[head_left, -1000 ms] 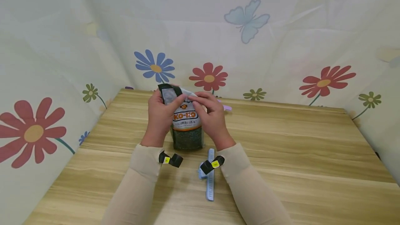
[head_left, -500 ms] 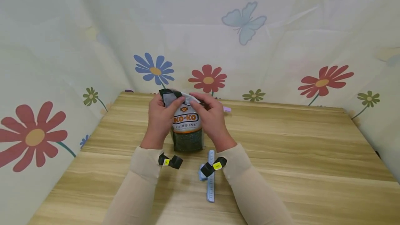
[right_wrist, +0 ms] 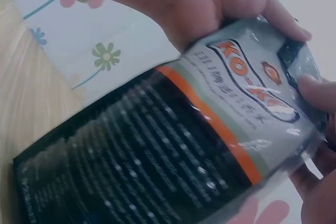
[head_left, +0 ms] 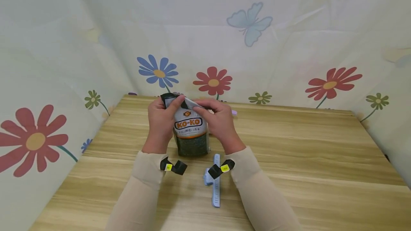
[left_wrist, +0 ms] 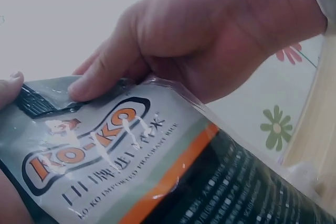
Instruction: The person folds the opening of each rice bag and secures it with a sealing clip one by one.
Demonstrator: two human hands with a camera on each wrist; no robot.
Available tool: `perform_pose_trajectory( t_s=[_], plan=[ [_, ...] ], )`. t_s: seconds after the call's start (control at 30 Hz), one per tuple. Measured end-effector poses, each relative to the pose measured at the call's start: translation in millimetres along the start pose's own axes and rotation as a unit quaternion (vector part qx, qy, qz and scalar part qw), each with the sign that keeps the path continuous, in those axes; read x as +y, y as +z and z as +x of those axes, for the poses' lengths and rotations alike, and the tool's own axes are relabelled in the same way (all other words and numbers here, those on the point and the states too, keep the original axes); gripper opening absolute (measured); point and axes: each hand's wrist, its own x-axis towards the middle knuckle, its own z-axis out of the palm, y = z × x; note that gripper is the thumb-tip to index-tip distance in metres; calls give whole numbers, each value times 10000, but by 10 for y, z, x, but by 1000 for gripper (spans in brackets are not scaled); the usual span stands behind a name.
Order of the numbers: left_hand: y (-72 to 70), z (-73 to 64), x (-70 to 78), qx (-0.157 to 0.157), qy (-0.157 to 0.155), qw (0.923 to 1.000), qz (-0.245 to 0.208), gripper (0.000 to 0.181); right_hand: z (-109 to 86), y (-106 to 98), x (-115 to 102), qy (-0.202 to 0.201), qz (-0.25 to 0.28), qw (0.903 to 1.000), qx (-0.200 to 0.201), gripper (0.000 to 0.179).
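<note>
Left hand point(head_left: 161, 123) and right hand point(head_left: 223, 123) pinch the bag point(head_left: 192, 146) at its ten and two o'clock. If one loosens, the fold point(head_left: 191, 104) may open

Long beige sleeves point(head_left: 138, 191); black wrist cameras point(head_left: 179, 168); small yellow labels point(head_left: 225, 168)

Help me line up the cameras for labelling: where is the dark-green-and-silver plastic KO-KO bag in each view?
Head: the bag is just left of centre, between the left hand and right hand.
Left wrist: it spreads across the lower part, from the left edge to the lower right.
Right wrist: it slants from lower left to upper right.
Shared landmark: its orange-lettered KO-KO logo.
</note>
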Motion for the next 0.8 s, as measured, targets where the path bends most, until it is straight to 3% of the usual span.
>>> perform_pose_trajectory(
  t_s=[0.2, 0.5, 0.7, 0.8],
  plan=[
    [-3, -1, 23, 93, 86, 9998, -169, 13, 27, -61, 12, 299, 221, 9993, -90, 20],
    [16, -26, 27, 291, 284, 9986, -346, 17, 31, -80, 56, -30, 146, 9999, -24, 16],
    [-1, -19, 13, 114, 367, 9992, -146, 13, 25, -79, 79, -170, 121, 9998, 33, 14],
    [-38, 10, -7, -146, 233, 9993, 244, 8, 25, -83, 80, -98, 192, 9997, 65, 15]
  ],
)
